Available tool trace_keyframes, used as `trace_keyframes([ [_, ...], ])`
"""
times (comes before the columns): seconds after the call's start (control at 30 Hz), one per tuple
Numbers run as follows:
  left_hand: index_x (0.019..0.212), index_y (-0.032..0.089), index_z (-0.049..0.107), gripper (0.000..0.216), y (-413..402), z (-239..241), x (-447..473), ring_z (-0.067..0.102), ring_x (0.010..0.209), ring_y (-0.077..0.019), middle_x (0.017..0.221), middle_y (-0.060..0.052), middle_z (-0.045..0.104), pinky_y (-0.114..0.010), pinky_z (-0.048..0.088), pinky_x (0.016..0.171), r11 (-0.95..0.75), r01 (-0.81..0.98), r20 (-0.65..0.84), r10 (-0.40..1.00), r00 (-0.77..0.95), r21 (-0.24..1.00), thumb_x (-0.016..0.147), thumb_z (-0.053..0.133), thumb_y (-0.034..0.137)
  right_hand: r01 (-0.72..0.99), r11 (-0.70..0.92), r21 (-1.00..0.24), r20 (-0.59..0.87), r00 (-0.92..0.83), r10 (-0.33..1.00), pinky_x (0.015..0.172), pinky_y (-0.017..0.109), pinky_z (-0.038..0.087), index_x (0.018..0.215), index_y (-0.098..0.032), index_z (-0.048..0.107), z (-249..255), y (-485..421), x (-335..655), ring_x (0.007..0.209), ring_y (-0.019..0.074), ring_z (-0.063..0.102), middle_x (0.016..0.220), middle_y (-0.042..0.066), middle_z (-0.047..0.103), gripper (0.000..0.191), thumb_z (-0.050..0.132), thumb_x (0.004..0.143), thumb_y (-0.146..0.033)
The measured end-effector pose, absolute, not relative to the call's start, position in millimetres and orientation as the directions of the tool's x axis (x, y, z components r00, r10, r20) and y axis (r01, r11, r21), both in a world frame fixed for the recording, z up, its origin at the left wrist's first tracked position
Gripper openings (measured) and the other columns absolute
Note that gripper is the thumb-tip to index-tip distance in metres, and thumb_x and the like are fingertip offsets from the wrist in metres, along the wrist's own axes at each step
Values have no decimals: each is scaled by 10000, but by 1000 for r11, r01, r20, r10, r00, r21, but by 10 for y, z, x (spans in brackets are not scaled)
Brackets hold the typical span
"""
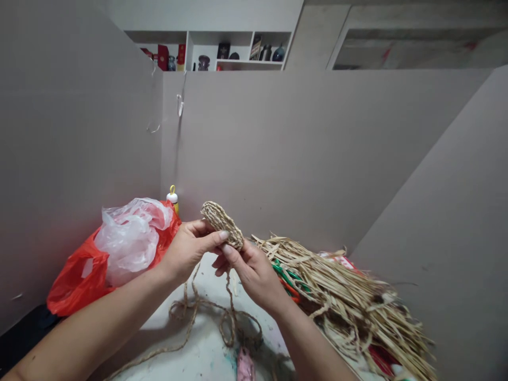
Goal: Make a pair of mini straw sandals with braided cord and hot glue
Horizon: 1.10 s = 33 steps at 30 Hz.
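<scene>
Both my hands hold up a small flat woven straw piece [222, 222] above the table. My left hand [188, 247] grips its lower left side, thumb pressed on the weave. My right hand [248, 270] pinches its lower right end with the fingertips. A braided straw cord [228, 317] hangs down from the piece and lies in loose loops on the white table [206, 354]. The palms' inner sides are hidden.
A heap of loose straw strips [349, 296] lies at the right, over red and green items [289, 280]. A red plastic bag [75, 275] with a clear bag [129, 238] sits at the left, a small bottle [172, 197] behind it. Grey partition walls [297, 148] enclose the table. A pink object [245, 366] lies near the front edge.
</scene>
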<state>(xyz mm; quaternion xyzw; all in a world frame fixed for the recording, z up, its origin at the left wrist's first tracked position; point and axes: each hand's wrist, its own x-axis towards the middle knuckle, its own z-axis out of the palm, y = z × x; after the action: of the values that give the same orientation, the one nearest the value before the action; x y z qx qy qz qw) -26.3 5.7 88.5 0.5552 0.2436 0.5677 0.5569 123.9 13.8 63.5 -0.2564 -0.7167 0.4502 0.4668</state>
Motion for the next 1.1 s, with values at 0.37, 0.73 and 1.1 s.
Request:
trace_keyframes([
  [0.37,1216,213,621,454,56,1102,-538,596,1100,-235,1186,-103,666,-354,454,930,-474,-31,475,876,87,880,795,716,353,222,431,-874,189,-663,724,572,260,509,705,-142,671,938,102,1687,580,141,642,649,55,702,368,543,930,-404],
  [0.73,909,180,733,163,-62,1004,-428,587,737,-160,815,-31,684,-256,427,654,-541,265,310,746,589,798,854,618,281,320,473,-821,88,-748,658,535,231,464,662,-161,648,956,29,1675,552,123,612,606,13,665,256,538,891,-194],
  [1.1,845,138,693,303,-45,954,-340,428,519,-89,627,1,568,-219,308,496,-304,-163,344,868,359,939,788,713,434,61,473,-879,313,-674,669,615,282,554,1123,-174,547,967,11,1590,667,144,637,762,9,610,343,458,979,-473],
])
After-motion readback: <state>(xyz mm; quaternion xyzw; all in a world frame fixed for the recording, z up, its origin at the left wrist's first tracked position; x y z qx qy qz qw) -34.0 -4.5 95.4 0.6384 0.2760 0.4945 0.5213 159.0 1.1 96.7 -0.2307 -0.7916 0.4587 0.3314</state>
